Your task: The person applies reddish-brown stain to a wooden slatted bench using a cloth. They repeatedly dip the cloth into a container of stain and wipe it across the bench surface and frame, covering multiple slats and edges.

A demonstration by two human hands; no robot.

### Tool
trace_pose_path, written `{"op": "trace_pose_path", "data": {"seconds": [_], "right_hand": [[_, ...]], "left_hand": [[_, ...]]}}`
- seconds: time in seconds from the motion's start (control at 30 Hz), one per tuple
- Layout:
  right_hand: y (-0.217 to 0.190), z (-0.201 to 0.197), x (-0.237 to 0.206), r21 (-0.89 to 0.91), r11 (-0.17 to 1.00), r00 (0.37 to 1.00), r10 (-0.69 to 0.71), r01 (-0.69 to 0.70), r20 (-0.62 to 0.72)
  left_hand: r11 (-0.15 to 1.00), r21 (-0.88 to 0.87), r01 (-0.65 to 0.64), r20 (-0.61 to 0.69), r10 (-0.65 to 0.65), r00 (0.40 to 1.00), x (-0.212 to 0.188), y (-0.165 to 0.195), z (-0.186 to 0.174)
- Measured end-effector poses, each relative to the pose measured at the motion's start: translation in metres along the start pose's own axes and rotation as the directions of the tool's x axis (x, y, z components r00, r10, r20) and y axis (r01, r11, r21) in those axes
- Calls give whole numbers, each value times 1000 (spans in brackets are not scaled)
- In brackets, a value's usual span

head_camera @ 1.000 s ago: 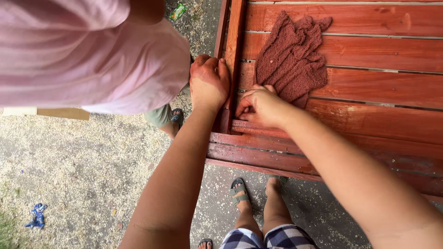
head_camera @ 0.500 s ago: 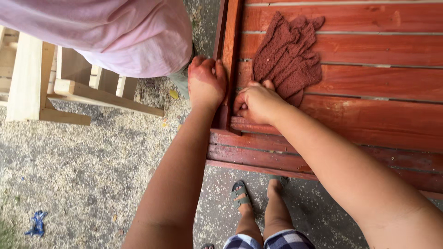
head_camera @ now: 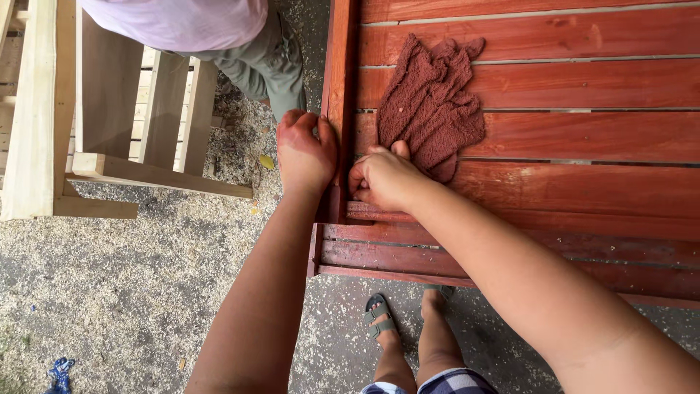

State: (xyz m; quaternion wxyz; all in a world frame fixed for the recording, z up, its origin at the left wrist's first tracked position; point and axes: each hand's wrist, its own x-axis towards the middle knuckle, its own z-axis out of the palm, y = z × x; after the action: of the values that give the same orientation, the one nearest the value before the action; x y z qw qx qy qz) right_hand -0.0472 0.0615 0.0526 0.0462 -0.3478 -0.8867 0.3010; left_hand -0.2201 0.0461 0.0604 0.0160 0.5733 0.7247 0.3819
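Red-stained slatted bench (head_camera: 583, 138) looks mostly coated. Left hand (head_camera: 305, 157), grip spread flat on end rail (head_camera: 339, 109); right hand (head_camera: 383, 179) curled together beside stain rag (head_camera: 430, 109), centre frame.

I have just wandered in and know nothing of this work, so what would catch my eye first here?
First the red-stained slatted wooden piece filling the right side, with a crumpled reddish-brown rag lying on its slats. At its left edge the person's two hands meet: the stain-smeared left hand rests on the upright side board, the right hand presses the slats just below the rag. At upper left stands a pale unpainted wooden frame, beside another person's legs.
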Motion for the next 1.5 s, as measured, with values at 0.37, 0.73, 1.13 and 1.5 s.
{"op": "trace_pose_path", "data": {"seconds": [0.37,0.73,1.13,1.5], "right_hand": [[-7,-17,-4,-25,983,982,-181,183,49],[4,-38,4,70,981,962,-192,182,194],[-9,12,-8,153,987,998,-32,40,-53],[-24,18,-37,357,911,948,-97,207,-303]], "left_hand": [[998,-32,56,46,-54,997,-1,9,-10],[999,-8,41,57,-41,998,-2,12,-16],[993,49,108,42,-110,993,1,19,-16],[996,51,77,6,-77,997,-3,11,-10]]}}
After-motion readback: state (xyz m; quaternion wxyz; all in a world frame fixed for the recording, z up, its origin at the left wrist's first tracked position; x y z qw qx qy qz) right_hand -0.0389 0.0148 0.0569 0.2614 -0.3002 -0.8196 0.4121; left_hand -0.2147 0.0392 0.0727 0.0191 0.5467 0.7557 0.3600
